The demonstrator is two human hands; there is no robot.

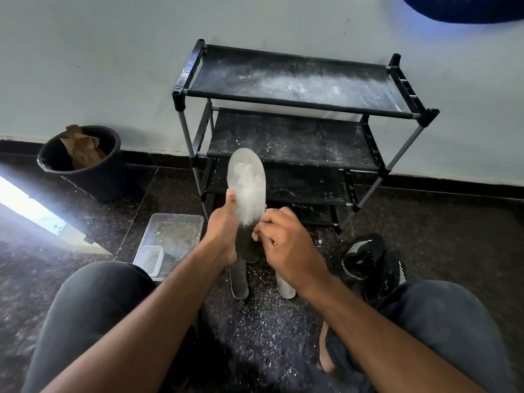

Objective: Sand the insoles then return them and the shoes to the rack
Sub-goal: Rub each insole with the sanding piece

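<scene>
**Insole held up and rubbed in front of the shoe rack**

The left hand [224, 231] holds one insole [246, 188] upright by its lower edge, fingers curled round it and the thumb lying along its left side. The upper part of the insole is pale and dusty, the lower part is dark. The right hand [286, 239] has its grip pressed together, pinching a small tan piece, perhaps sandpaper [255, 236], against the dark lower part of the insole.

Two more insoles [240, 282] lie on the floor [425, 217] just under the hands, with pale dust scattered around them. A black shoe [371, 259] lies on the floor near the right knee. The black rack [297, 109] stands against the wall, its shelves dusty. A clear plastic tray [173, 234] sits left of the hands, and a black bucket [82, 163] with brown paper stands further left.
</scene>
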